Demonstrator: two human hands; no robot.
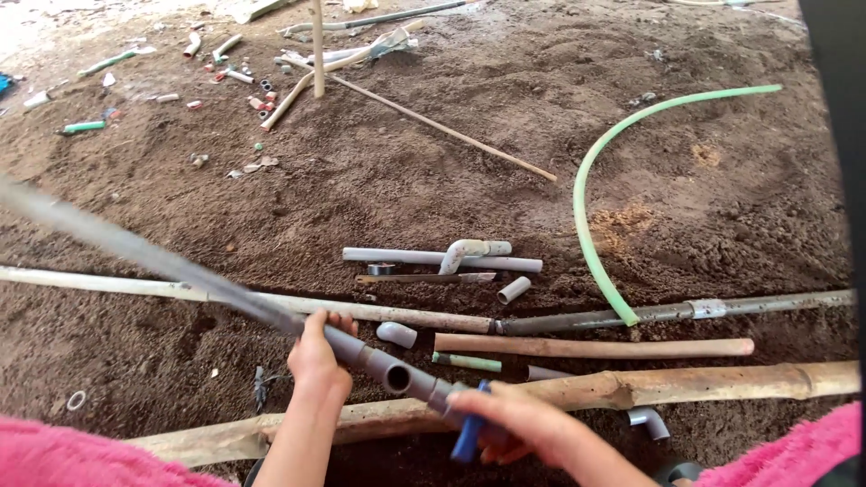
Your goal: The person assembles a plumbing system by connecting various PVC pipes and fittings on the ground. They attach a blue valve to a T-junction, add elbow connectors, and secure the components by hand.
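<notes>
Head view: my left hand closed round grey pipe beside tee fitting, near centre above dirt floor. Right hand gripping blue tool at fitting end. I'd keep pipe steady, tool square.

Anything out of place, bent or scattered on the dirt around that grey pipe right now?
Yes. Small pipe offcuts lie strewn across the soil at the far left. A green hose curves loosely over the ground on the right. Nearer, a grey elbow fitting rests askew across a short grey pipe. Both hands hold the long grey pipe.
</notes>
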